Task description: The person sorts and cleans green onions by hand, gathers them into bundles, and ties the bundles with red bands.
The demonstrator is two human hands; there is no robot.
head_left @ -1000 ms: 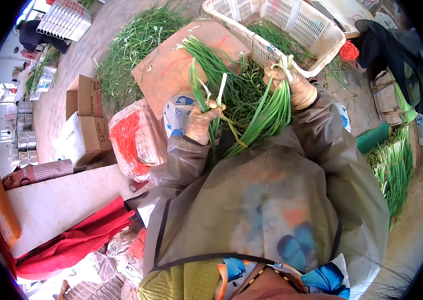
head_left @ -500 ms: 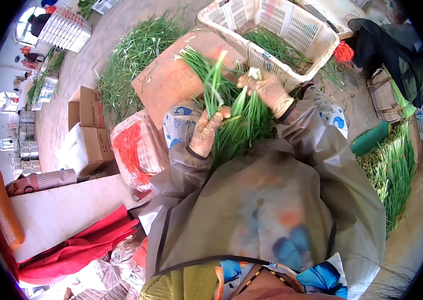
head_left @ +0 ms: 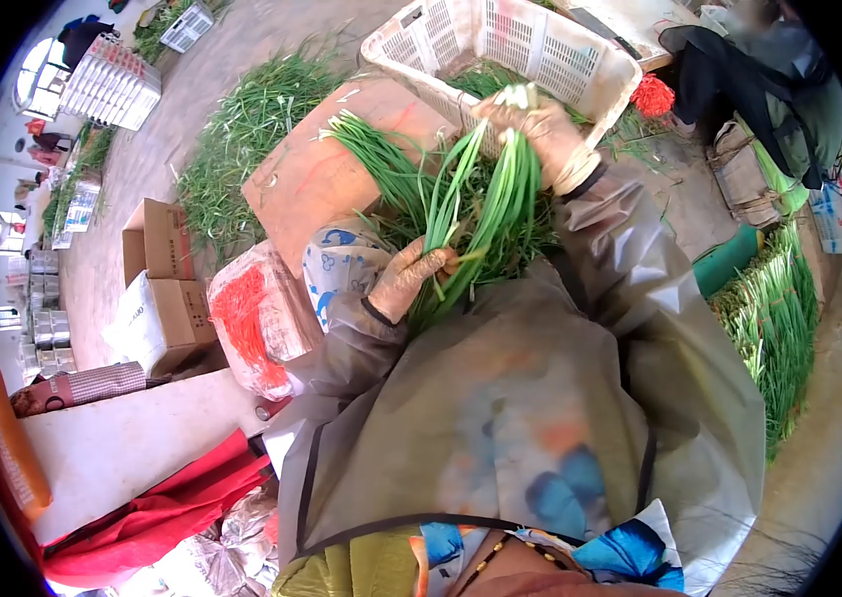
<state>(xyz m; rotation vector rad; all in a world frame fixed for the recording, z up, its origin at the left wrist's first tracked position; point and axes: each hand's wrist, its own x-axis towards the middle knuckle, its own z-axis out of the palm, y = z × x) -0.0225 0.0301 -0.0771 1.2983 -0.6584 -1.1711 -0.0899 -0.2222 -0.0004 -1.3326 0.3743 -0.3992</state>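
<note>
My right hand (head_left: 545, 139), in a thin glove, is closed around the white stem ends of a bunch of garlic chives (head_left: 507, 194). The green leaves hang from it toward my lap. Lower and to the left, my gloved left hand (head_left: 411, 281) has its fingers closed on a few garlic chive strands, whose pale ends point up. Loose greens (head_left: 530, 234) lie in my lap beneath both hands. Another bundle of chives (head_left: 369, 149) rests on a brown board (head_left: 287, 174) just beyond my left hand.
A white plastic crate (head_left: 630, 85) with greens inside stands ahead. A heap of greens (head_left: 242, 129) covers the floor left of the board. Red ties (head_left: 242, 313) lie on a wrapped pack beside cardboard boxes (head_left: 177, 318). Bundled chives (head_left: 774, 338) stand at right, near a person in dark clothing (head_left: 779, 90).
My right hand has risen with the bunch, drawing its leaves out straighter. My left hand stays low, still closed on strands. The view has shifted slightly.
</note>
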